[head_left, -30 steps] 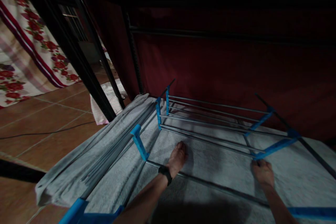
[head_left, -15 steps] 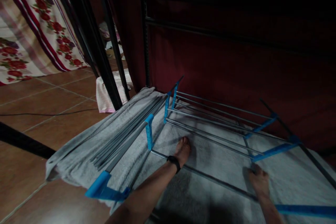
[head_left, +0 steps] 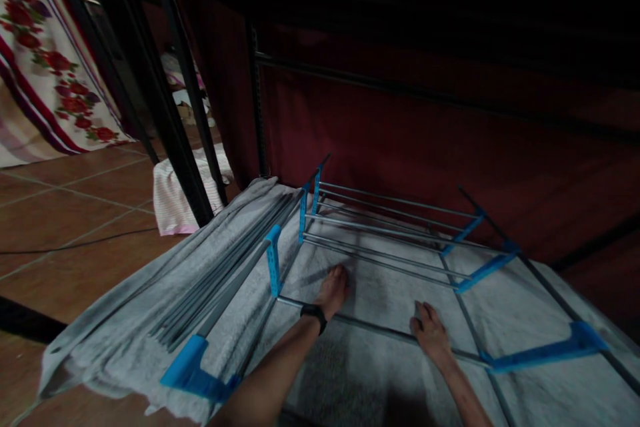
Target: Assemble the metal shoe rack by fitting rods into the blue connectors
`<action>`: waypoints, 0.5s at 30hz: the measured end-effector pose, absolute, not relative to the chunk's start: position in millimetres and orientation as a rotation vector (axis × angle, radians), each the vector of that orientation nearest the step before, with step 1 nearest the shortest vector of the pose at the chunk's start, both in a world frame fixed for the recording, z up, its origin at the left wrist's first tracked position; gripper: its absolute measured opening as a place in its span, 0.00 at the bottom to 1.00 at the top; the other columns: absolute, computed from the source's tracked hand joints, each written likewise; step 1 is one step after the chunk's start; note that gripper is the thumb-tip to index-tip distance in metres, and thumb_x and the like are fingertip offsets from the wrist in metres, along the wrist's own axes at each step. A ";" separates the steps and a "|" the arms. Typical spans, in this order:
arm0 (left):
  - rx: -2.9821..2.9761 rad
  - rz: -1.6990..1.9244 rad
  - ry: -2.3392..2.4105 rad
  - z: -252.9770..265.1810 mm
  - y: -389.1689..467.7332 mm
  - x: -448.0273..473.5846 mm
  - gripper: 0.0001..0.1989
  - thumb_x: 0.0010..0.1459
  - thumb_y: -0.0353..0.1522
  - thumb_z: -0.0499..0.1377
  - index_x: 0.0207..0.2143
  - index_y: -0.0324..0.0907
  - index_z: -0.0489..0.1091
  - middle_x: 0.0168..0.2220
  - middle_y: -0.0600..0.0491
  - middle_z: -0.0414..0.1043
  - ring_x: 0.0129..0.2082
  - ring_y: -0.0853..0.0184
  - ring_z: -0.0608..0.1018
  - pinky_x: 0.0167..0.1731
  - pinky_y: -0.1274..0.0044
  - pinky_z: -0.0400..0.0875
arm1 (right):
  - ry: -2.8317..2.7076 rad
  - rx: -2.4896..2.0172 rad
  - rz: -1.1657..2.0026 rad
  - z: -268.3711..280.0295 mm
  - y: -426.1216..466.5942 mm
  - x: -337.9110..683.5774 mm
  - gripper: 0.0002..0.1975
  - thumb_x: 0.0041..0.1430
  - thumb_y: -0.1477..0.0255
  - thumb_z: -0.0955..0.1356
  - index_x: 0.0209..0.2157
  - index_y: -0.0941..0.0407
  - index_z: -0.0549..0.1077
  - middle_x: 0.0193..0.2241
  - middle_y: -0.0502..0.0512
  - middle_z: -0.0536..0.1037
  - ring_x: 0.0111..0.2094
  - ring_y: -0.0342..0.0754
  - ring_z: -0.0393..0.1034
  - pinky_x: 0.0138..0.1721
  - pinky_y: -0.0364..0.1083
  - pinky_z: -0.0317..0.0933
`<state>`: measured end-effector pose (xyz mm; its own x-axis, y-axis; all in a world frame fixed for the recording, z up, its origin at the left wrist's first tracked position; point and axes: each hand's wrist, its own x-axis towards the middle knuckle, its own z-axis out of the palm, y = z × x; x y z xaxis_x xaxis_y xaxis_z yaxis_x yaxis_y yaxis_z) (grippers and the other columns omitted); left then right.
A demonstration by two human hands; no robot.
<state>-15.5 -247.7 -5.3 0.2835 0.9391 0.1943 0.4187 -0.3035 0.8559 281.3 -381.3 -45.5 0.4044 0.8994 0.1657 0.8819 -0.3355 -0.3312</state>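
Note:
On the grey blanket [head_left: 380, 280] lies a partly assembled rack of grey metal rods with blue plastic brackets [head_left: 273, 260]. My left hand [head_left: 334, 288], with a black band at the wrist, reaches across the front rod [head_left: 375, 327] and rests on the blanket, its fingers pointing forward. Over the same rod, farther right, is my right hand [head_left: 432, 332]. Its thumb and fingers are apart, near or touching the blanket. Beyond both hands stands a tier of parallel rods [head_left: 380, 257] between blue brackets. The undersides of both hands are hidden.
A bundle of loose grey rods [head_left: 225, 273] lies along the left side of the blanket. Black metal posts [head_left: 155, 100] rise at the left, and a dark red cloth [head_left: 400, 140] hangs behind. A striped cloth [head_left: 175, 193] and a cable [head_left: 100, 242] are over the tiled floor.
My right hand has moved left and forward, from beside the right bracket to over the front rod. My left hand stays at about the same spot. The view has shifted right.

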 end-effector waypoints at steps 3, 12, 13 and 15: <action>1.790 1.073 1.209 0.0 -240.1 -25.4 0.12 0.49 0.25 0.63 0.37 0.45 0.76 0.45 0.45 0.79 0.47 0.53 0.80 0.52 0.65 0.73 | -1.593 -2.144 0.011 -44.1 -381.9 277.8 0.25 0.63 0.68 0.57 0.57 0.54 0.73 0.59 0.63 0.72 0.59 0.58 0.70 0.58 0.60 0.68; 1.240 1.598 1.741 13.9 -197.3 -51.2 0.16 0.53 0.25 0.56 0.45 0.41 0.67 0.47 0.41 0.69 0.53 0.50 0.73 0.59 0.56 0.65 | -1.780 -1.681 -0.148 7.5 -327.9 209.0 0.29 0.70 0.71 0.56 0.71 0.51 0.55 0.67 0.64 0.60 0.69 0.59 0.55 0.64 0.64 0.62; 1.170 1.638 1.780 15.5 -191.3 -52.9 0.18 0.52 0.25 0.57 0.47 0.41 0.67 0.48 0.41 0.69 0.55 0.49 0.72 0.60 0.55 0.63 | -1.806 -1.656 -0.145 15.2 -317.0 200.1 0.29 0.70 0.72 0.56 0.71 0.51 0.54 0.67 0.64 0.60 0.69 0.58 0.55 0.64 0.64 0.62; 1.088 1.689 1.792 18.4 -179.0 -55.0 0.25 0.51 0.24 0.57 0.53 0.41 0.64 0.52 0.40 0.68 0.61 0.48 0.68 0.65 0.53 0.57 | -1.858 -1.606 -0.148 30.2 -294.4 182.3 0.29 0.70 0.74 0.55 0.71 0.51 0.54 0.67 0.64 0.59 0.69 0.57 0.55 0.64 0.63 0.62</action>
<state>-55.0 -179.0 18.4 -0.5900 0.7841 0.1927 0.2386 -0.0587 0.9693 182.3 -294.4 30.2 -0.0195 0.8379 0.5456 0.9137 0.2364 -0.3304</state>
